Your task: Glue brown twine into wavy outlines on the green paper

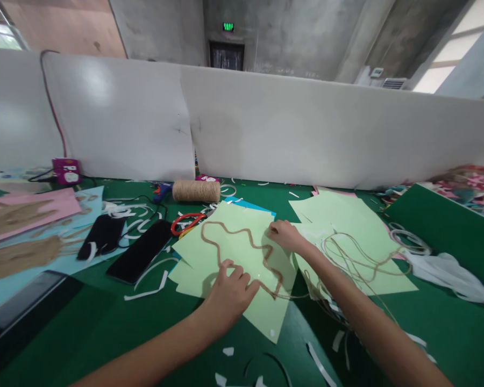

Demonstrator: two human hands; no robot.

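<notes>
The left hand [233,294] covers part of the twine outline [253,244], curled fingers obscure whether the right hand [285,235] grips anything, the left edge crops a dark device [22,303], and the green sign [228,26] is illegibly small.

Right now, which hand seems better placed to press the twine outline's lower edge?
Probably the left hand: it is beside that stretch of twine, while the right hand is farther up the green paper.

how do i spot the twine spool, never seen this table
Follow the white partition down to the green table. In front of the partition, beyond the pale green paper, lies the twine spool: a fat tan cylinder, unlike the thin red handle nearby.
</notes>
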